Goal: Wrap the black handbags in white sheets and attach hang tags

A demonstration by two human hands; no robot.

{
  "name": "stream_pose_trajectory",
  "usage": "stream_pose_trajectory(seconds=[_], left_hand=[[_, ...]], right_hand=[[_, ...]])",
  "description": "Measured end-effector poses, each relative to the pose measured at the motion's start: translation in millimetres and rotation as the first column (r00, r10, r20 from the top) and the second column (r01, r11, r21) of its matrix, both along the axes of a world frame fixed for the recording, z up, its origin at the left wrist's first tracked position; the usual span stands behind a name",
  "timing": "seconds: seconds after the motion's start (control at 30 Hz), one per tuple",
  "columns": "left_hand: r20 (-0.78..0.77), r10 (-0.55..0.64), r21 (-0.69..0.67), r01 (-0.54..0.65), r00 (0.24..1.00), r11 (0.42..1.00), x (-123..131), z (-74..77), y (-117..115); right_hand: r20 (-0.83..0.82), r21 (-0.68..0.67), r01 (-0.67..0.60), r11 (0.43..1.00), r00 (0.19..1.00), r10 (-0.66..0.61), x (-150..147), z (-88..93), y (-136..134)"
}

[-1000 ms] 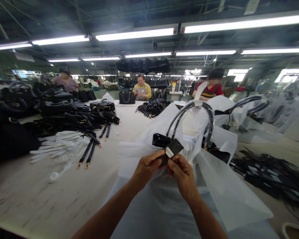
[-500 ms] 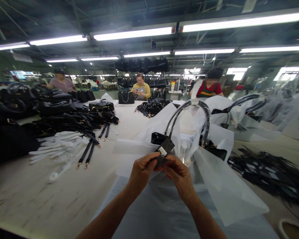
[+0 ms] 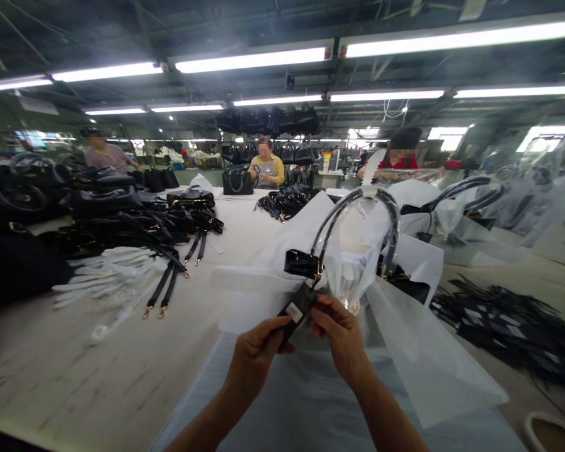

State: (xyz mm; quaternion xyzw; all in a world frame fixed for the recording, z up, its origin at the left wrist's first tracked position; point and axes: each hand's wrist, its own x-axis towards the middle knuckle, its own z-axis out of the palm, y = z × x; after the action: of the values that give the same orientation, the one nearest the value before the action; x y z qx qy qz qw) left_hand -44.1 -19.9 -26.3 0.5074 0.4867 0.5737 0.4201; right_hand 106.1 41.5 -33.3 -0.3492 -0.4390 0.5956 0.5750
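My left hand (image 3: 254,358) and my right hand (image 3: 339,336) both pinch a small black hang tag (image 3: 295,309) with a white label on it. The tag hangs by the base of the handle of a black handbag (image 3: 358,251), which stands wrapped in white tissue paper (image 3: 405,339) just beyond my hands. The bag's two arched handles rise above the paper, covered in clear film. My left hand holds the tag's lower end, my right its upper end near the gold ring.
Black shoulder straps with gold clips (image 3: 169,282) and white paper strips (image 3: 108,270) lie at the left. Black handbags (image 3: 98,194) pile at the far left. More wrapped bags (image 3: 456,201) and a heap of black tags (image 3: 508,326) sit at the right. Three people work at the far end.
My hands have dropped toward me and drawn the tag down and out from the bag. My left hand has slid lower along the tag.
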Motion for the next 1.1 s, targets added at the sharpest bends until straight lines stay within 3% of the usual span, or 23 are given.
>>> stream_pose_trajectory(seconds=[0.3, 0.5, 0.7, 0.9, 1.0, 1.1], left_hand=[[-0.054, 0.068, 0.116, -0.061, 0.996, 0.991, 11.2, -21.1, -14.5], [-0.189, 0.026, 0.143, 0.002, 0.982, 0.99, 11.9, -32.4, -37.7], [0.049, 0.187, -0.018, -0.186, 0.981, 0.982, 20.7, -40.2, -53.5], [0.278, 0.365, -0.168, -0.33, 0.888, 0.929, 13.4, -41.6, -57.8], [0.252, 0.399, -0.176, -0.363, 0.882, 0.915, 9.0, -46.8, -64.4], [0.155, 0.357, -0.152, -0.335, 0.921, 0.93, 14.7, -58.1, -74.1]], right_hand=[[-0.062, -0.047, 0.03, 0.998, 0.998, -0.033, 0.3, 1.1, 1.6], [0.005, -0.074, 0.051, 0.996, 0.999, -0.051, 3.0, 3.1, 0.6], [0.038, -0.061, 0.049, 0.997, 0.998, -0.046, 1.9, 3.2, 0.2], [0.056, -0.095, 0.049, 0.994, 0.997, -0.043, -9.2, 5.6, 1.6], [0.052, -0.07, 0.008, 0.998, 0.999, -0.005, -15.3, 7.7, 0.3], [0.076, -0.058, -0.025, 0.998, 0.997, 0.029, -16.8, 7.2, -2.8]])
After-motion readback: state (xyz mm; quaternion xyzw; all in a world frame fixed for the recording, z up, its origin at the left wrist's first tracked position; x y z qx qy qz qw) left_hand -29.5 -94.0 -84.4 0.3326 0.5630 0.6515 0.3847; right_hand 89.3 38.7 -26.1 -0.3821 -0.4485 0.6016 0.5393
